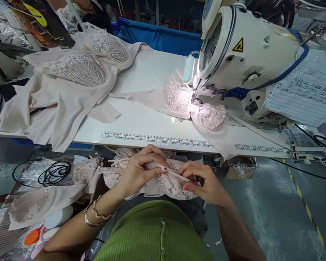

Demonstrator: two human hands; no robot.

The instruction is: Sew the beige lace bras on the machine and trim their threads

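Observation:
A pale pink lace bra piece (171,183) lies in my lap below the table edge. My left hand (142,170) is closed, pinching the upper edge of this lace piece. My right hand (203,183) is closed too, pinching a narrow strap (176,175) that runs between both hands. A second lace bra (195,108) lies on the white table (141,119) under the needle of the white sewing machine (244,54), lit by its lamp.
A heap of beige lace garments (70,79) covers the table's left part. More lace pieces (40,195) and a black cable coil (55,173) lie in a box at lower left. A printed sheet (304,90) hangs at right. Grey floor with a yellow stripe is at lower right.

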